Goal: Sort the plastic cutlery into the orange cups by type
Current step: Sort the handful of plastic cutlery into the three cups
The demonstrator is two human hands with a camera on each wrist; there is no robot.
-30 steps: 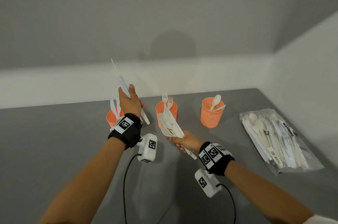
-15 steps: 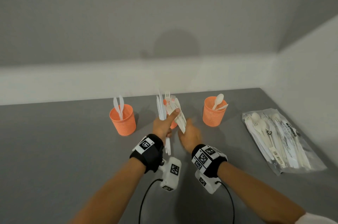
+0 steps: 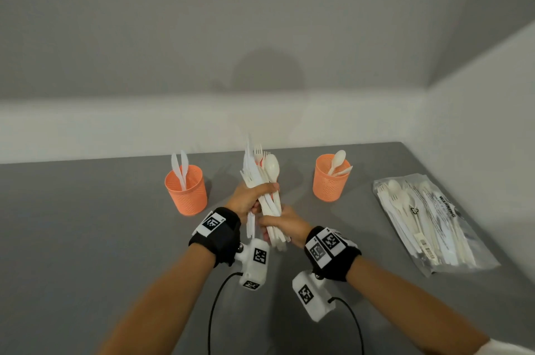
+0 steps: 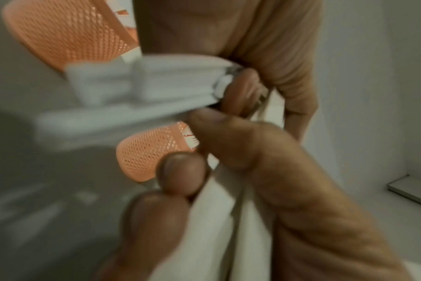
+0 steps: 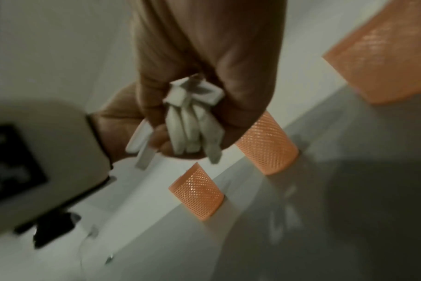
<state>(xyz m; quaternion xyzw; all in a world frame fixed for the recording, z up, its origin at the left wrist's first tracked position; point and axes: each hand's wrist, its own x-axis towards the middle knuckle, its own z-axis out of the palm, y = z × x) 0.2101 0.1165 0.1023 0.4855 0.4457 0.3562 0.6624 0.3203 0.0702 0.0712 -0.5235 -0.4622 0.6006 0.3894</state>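
Observation:
Both hands hold one upright bundle of white plastic cutlery (image 3: 265, 181) over the middle of the grey table (image 3: 86, 239); a spoon bowl and fork tines stick out on top. My left hand (image 3: 250, 195) grips its upper part, fingers curled round it (image 4: 180, 171). My right hand (image 3: 286, 224) grips the handle ends (image 5: 192, 123). The left orange cup (image 3: 186, 191) holds two knives. The right orange cup (image 3: 330, 181) holds spoons. The middle cup (image 5: 267, 144) is hidden behind the bundle in the head view, with fork tines (image 3: 258, 150) showing above.
A clear plastic bag (image 3: 428, 221) with more white cutlery lies at the table's right side, close to the white side wall (image 3: 477, 137). A white wall runs behind the cups. Cables hang from both wrist cameras toward the near edge.
My left hand came down from beside the left cup to the centre and now grips the bundle with the right hand. The bundle has turned upright.

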